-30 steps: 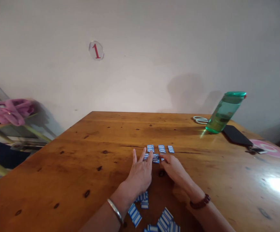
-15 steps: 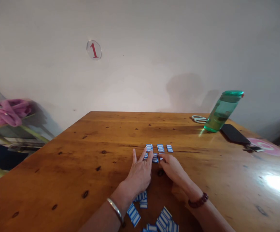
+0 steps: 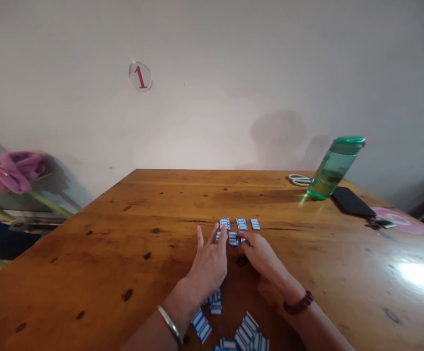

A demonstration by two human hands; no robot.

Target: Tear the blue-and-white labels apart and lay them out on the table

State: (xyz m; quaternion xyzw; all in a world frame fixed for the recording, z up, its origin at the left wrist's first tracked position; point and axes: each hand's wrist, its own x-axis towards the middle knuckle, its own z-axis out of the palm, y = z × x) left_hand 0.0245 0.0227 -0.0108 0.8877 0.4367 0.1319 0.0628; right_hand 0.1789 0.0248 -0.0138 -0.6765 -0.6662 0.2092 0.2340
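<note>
Small blue-and-white striped cards lie in two rows on the wooden table [image 3: 106, 253]. The back row has a left card [image 3: 224, 223], a middle card [image 3: 241, 224] and a right card [image 3: 255, 224]. In the front row, my left hand [image 3: 207, 263], fingers spread, partly covers the left card [image 3: 218, 236]. The front middle card [image 3: 233, 240] lies between my hands. My right hand [image 3: 261, 253] is curled, its index fingertip at that card's right edge; whether it pinches anything is hidden. Behind this fingertip, another card [image 3: 242, 238] shows only partly.
Nearer me are loose striped cards [image 3: 202, 325] and an overlapping pile [image 3: 246, 334]. At the back right stand a green bottle [image 3: 332, 170], white scissors handles [image 3: 298, 180], a black phone [image 3: 353, 201] and a pink disc [image 3: 404, 222]. A pink cloth [image 3: 12, 170] lies far left.
My left hand has drawn back slightly to the left, uncovering more of the front middle card. The right hand stays nearly in place. The whole view has shifted a little.
</note>
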